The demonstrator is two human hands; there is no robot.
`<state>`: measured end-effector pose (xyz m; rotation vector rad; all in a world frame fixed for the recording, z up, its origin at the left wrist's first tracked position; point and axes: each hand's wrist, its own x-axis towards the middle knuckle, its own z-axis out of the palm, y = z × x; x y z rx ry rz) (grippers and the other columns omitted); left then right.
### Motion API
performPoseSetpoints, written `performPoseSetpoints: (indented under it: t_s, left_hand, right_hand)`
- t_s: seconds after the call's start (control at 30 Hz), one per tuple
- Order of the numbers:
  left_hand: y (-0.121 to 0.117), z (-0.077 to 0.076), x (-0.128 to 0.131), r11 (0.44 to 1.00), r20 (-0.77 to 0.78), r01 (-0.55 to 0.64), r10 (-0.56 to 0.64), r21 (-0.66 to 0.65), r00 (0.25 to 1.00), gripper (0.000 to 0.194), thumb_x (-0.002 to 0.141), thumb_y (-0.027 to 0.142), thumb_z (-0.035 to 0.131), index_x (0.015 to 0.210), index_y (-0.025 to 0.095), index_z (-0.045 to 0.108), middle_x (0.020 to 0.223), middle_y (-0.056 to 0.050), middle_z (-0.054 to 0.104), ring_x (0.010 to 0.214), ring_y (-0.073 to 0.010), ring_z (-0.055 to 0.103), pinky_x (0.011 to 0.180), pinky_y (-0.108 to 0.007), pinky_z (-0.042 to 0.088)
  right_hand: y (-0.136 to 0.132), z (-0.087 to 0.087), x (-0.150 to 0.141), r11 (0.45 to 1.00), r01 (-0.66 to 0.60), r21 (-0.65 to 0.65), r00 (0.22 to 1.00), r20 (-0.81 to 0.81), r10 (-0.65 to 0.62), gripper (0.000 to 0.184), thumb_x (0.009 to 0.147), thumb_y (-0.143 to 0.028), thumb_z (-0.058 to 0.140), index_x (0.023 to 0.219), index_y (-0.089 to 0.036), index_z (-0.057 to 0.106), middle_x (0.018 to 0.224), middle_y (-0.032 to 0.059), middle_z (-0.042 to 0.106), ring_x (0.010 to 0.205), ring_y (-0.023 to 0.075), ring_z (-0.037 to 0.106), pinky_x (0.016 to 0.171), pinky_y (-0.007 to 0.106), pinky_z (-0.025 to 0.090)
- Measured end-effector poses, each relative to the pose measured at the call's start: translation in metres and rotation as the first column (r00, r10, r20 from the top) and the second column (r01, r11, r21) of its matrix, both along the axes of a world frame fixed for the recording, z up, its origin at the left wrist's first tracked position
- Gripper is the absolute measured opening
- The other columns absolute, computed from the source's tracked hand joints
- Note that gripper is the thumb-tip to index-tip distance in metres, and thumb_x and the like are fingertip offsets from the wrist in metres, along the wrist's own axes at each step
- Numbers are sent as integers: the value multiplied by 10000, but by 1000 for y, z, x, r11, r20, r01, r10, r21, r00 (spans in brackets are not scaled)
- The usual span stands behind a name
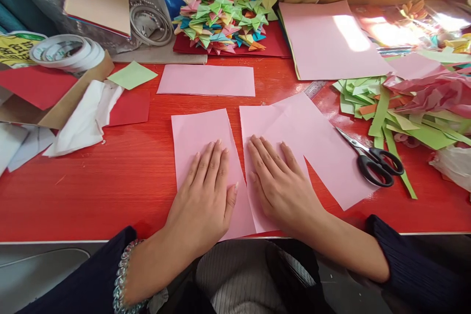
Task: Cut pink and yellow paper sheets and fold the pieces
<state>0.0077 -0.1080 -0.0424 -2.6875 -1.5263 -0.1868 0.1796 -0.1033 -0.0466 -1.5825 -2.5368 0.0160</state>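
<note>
Two pink paper pieces lie side by side at the table's front edge, with a narrow gap between them. My left hand rests flat on the left pink piece, palm down, fingers stretched out. On the right pink piece my right hand lies flat too, its fingers extended. Another pink sheet sits at an angle, touching the right piece. Black-handled scissors lie partly across that angled sheet, blades half apart. Beyond my hands is a folded-looking pink strip.
Folded multicoloured paper stars are heaped at the back. A stack of pink sheets stands beside them. Green paper scraps pile up on the right. Tape rolls sit in a cardboard box at left. A ruler shows partly.
</note>
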Motion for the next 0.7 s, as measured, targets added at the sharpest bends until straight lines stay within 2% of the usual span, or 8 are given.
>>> performPoseSetpoints:
  t_s: [0.53,0.7]
  left_hand:
    - [-6,0,-8,1000,-3,2,-2,5,1000,566,937,281,269,1396,-48,291,1484,-233,275,1389,-316,224,1114,-485,271]
    - [-5,2,-18,999,10,44,-44,1,999,565,935,282,307,1403,-33,274,1481,-240,281,1385,-324,231,1098,-499,304]
  right_hand:
    - [-4,1,6,1000,1,1,1000,2,-1,511,975,-236,221,1430,-9,264,1504,146,222,1396,255,216,1127,506,199]
    - [-2,1,10,1000,-20,13,996,-81,21,495,964,-212,282,1408,7,303,1481,173,287,1383,270,251,1117,528,234]
